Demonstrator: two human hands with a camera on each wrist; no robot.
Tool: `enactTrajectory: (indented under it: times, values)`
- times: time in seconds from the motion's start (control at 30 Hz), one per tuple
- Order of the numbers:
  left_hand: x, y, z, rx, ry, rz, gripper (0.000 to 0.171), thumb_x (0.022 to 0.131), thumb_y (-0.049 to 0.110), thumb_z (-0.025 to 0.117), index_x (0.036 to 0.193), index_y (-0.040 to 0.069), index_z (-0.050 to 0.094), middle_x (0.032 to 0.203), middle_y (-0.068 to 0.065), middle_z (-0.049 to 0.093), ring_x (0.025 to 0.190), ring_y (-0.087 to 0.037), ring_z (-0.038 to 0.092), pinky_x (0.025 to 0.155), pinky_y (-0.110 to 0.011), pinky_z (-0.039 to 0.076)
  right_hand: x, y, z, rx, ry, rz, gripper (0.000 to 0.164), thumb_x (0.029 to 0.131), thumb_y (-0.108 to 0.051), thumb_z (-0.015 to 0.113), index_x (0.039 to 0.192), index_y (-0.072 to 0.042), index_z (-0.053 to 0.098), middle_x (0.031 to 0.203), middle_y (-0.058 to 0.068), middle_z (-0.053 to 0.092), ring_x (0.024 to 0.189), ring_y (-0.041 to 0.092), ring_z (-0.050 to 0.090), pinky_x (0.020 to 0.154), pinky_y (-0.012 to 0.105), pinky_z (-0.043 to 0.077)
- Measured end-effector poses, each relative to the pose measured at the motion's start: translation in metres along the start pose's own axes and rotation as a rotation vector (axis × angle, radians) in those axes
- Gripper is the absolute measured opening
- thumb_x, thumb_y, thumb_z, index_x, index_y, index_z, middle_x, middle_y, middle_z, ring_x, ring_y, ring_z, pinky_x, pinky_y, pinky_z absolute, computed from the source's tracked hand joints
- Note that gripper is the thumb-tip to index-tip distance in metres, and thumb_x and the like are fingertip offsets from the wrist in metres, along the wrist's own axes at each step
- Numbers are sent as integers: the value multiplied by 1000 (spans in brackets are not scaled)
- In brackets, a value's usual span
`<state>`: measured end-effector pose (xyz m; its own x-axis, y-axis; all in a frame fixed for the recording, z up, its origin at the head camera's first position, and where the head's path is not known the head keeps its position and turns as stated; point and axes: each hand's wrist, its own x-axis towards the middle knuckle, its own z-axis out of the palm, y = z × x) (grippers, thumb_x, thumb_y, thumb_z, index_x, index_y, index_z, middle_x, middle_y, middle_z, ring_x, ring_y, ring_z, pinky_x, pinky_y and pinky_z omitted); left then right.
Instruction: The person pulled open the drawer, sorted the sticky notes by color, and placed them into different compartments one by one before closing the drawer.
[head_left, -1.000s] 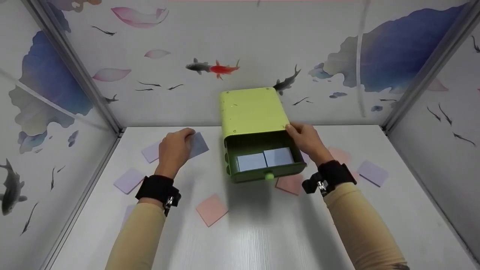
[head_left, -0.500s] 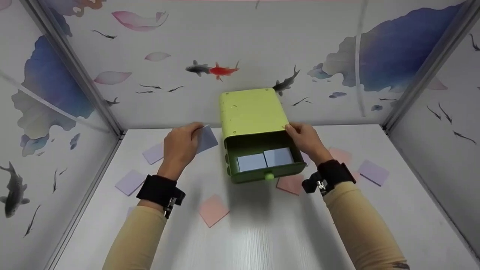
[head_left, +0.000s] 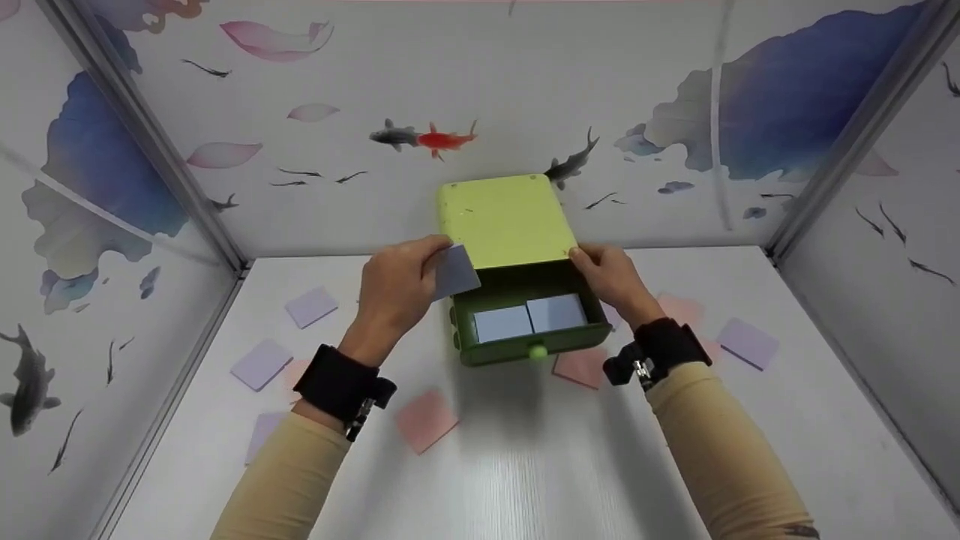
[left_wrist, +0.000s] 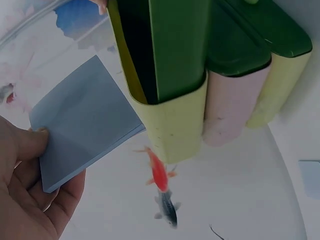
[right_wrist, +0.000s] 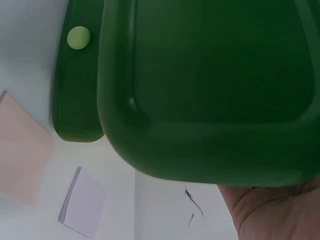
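Note:
My left hand (head_left: pixel 397 289) pinches a blue sticky-note pad (head_left: pixel 456 274) between thumb and fingers. The pad is tilted in the air at the left front edge of a small stacked drawer cabinet (head_left: pixel 502 221) with a yellow-green top. Its top drawer (head_left: pixel 499 356), dark green with a round light-green knob (head_left: pixel 538 352), is pulled out. Inside lie two blue pads (head_left: pixel 502 324) side by side. My right hand (head_left: pixel 615 281) grips the cabinet's right front corner, thumb on top; its other fingers are largely hidden. Lower tiers, one pink (left_wrist: pixel 235 105), show in the left wrist view.
Purple pads (head_left: pixel 261 364) and pink pads (head_left: pixel 426 421) lie scattered on the white table (head_left: pixel 525 480) to both sides and in front of the cabinet. A patterned back wall (head_left: pixel 337 210) stands close behind it, and side walls enclose the table.
My left hand has moved right with the blue pad, from above the table's left part to the cabinet's front edge. The right hand, cabinet and open drawer have stayed put.

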<state>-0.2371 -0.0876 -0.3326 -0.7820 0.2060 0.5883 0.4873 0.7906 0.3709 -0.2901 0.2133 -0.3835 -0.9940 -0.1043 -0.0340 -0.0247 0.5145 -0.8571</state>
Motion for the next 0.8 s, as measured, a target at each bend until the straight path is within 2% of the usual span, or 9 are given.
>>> enactTrajectory:
  times: [0.1,0.23,0.3,0.5,0.67,0.8]
  values:
    - [0,10,4,-10,-30,42,19,99,18,57,107,17,75,99,-2,77,86,-20,73,72,-37,57,1,0,0,-7,-1,-3,48,105,-36,41,140,-4,52,126,20,58,102,24,51,89,35,42]
    - [-1,20,13,-32,-84,93,19,99,18,57,108,17,74,99,-3,76,84,-21,72,71,-38,56,1,1,1,-16,-10,-11,49,105,-35,41,144,-5,47,138,18,54,117,24,50,100,41,41]
    - [-1,22,18,-38,-119,102,20,98,16,57,109,16,74,100,-4,76,85,-22,72,72,-38,57,1,2,1,-20,-12,-14,49,105,-34,41,145,-5,46,140,17,53,117,25,49,99,41,41]
    - [2,26,35,-41,-249,77,19,97,14,59,109,14,74,100,-5,76,87,-22,72,77,-39,56,0,2,1,-2,-5,-18,47,105,-34,41,142,-6,50,127,18,58,101,26,49,85,35,39]
    - [5,27,46,-60,-372,42,19,97,14,60,110,14,74,105,-4,75,94,-21,70,84,-38,55,0,2,2,9,1,-17,46,105,-33,42,140,-6,52,123,18,60,98,25,50,83,34,40]
    - [7,27,53,-70,-438,30,20,97,13,60,111,12,74,109,-4,74,101,-22,69,90,-38,53,0,1,0,7,1,-15,46,105,-33,41,140,-5,52,124,17,59,98,23,48,85,34,38]
